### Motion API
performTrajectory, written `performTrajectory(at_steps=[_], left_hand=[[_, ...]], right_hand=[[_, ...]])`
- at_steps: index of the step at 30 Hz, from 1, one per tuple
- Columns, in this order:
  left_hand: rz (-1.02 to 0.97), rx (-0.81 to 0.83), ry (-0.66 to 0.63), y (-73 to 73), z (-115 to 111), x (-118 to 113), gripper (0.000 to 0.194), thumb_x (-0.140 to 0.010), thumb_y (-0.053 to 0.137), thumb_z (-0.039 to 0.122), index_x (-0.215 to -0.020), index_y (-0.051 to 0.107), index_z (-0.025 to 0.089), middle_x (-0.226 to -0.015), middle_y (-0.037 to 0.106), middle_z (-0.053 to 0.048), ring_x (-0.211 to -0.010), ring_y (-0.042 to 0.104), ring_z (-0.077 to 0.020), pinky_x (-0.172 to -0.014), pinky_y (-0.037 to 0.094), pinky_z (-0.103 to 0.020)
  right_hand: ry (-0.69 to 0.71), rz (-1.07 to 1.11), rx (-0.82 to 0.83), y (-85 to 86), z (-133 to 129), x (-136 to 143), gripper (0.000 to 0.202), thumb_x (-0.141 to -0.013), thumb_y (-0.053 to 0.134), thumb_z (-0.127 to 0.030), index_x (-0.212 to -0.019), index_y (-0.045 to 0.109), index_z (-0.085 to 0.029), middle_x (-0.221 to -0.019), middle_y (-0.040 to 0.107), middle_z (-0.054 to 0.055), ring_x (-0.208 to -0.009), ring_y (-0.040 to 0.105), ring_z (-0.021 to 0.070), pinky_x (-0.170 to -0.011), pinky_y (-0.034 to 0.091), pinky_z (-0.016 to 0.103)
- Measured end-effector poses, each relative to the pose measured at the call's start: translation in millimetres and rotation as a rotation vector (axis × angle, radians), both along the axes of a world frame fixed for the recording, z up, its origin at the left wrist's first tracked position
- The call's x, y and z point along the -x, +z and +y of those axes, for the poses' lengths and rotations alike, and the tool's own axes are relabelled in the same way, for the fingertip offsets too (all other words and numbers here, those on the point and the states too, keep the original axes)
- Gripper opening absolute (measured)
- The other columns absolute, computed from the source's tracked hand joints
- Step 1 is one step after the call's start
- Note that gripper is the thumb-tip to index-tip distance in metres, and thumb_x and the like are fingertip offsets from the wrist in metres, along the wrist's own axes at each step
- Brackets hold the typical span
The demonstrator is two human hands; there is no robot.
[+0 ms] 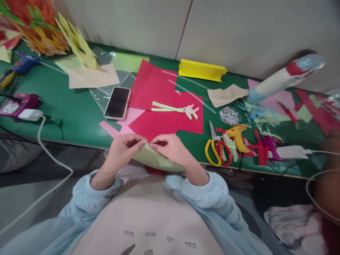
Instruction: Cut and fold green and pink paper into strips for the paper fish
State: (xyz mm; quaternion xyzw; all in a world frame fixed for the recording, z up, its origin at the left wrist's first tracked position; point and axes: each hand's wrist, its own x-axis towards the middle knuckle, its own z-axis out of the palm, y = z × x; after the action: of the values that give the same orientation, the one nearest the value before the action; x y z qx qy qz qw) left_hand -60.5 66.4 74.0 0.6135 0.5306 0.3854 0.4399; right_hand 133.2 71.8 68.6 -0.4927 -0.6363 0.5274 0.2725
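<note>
Close to my body at the table's front edge, a pale green sheet of paper (154, 158) is pinched at its upper edge between both hands. My left hand (124, 150) grips it with thumb and forefinger, and my right hand (170, 148) pinches it just beside, the fingertips almost meeting. The sheet bends down toward my lap. Just beyond my hands lie red paper sheets (151, 122). On them rests a small paper piece (190, 111) in pale green and pink, with two long green strips (166, 107) reaching left from it.
A phone (117, 103) lies left of the red paper. To the right are scissors (218, 150), a yellow glue gun (238, 138), paper scraps and a bag of small round pieces (230, 115). A blue glue gun (25, 65) and a purple power strip (20, 106) sit left. Another person's arm (328, 184) shows at right.
</note>
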Motion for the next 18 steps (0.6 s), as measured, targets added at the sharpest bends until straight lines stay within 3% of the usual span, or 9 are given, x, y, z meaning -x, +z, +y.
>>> performTrajectory(at_steps=[18], left_hand=[[-0.031, 0.060, -0.022, -0.5, 3.9, -0.5, 0.031, -0.075, 0.075, 0.046, -0.081, 0.076, 0.015, -0.071, 0.073, -0.005, -0.061, 0.062, -0.0147, -0.056, 0.049, -0.023]], right_hand=[[-0.004, -0.021, -0.007, 4.8, 0.5, -0.6, 0.017, -0.085, 0.064, -0.029, -0.085, 0.074, -0.015, -0.082, 0.075, 0.003, -0.076, 0.066, 0.0124, -0.071, 0.047, 0.023]])
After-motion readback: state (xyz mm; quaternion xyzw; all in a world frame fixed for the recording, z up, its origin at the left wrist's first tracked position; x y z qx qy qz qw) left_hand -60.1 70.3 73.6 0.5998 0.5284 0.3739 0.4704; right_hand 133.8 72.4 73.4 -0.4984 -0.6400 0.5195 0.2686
